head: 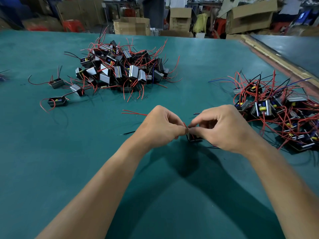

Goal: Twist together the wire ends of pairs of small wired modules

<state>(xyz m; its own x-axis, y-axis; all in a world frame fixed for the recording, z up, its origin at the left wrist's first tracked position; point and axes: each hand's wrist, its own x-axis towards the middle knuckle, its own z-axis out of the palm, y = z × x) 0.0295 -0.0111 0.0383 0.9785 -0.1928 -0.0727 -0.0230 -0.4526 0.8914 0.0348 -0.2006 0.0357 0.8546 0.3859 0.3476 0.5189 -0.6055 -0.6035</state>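
Note:
My left hand (161,125) and my right hand (222,126) meet fingertip to fingertip over the green table (103,169). Between thumbs and forefingers they pinch thin red wire ends (186,125). Just below the fingertips a small black module (195,138) rests on the table, partly hidden by my right hand. Two red wires (133,112) and a black wire (128,133) stick out to the left from behind my left hand. Whether a second module lies under my hands is hidden.
A big heap of modules with red and black wires (120,68) lies at the back centre. Another heap (276,107) lies at the right, close to my right hand. Three loose modules (57,101) sit at the left. Cardboard boxes (132,25) stand beyond the table.

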